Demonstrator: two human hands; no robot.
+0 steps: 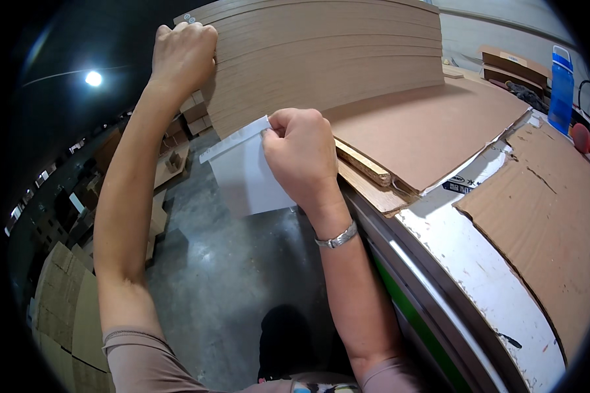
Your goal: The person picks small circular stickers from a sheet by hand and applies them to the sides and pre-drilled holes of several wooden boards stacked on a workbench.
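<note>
A tall stack of brown flat boards (pixel 328 59) stands on the workbench in front of me. At its upper left corner my left hand (pixel 185 57) is raised, its fingers curled closed against the edge. Small round pale stickers (pixel 189 19) show just above those knuckles; whatever the fingertips hold is hidden. Lower down, before the stack's near side, my right hand (pixel 301 154) pinches a white sheet of paper (pixel 249 177) between thumb and fingers. The sheet hangs over the floor, with a folded strip along its top edge.
A brown sheet (pixel 426 131) covers the bench beneath the stack, with a wooden strip (pixel 364 164) along its edge. Torn cardboard (pixel 544 216) lies at right. A blue bottle (pixel 561 92) stands at the back right. Cardboard piles (pixel 65 308) are at lower left.
</note>
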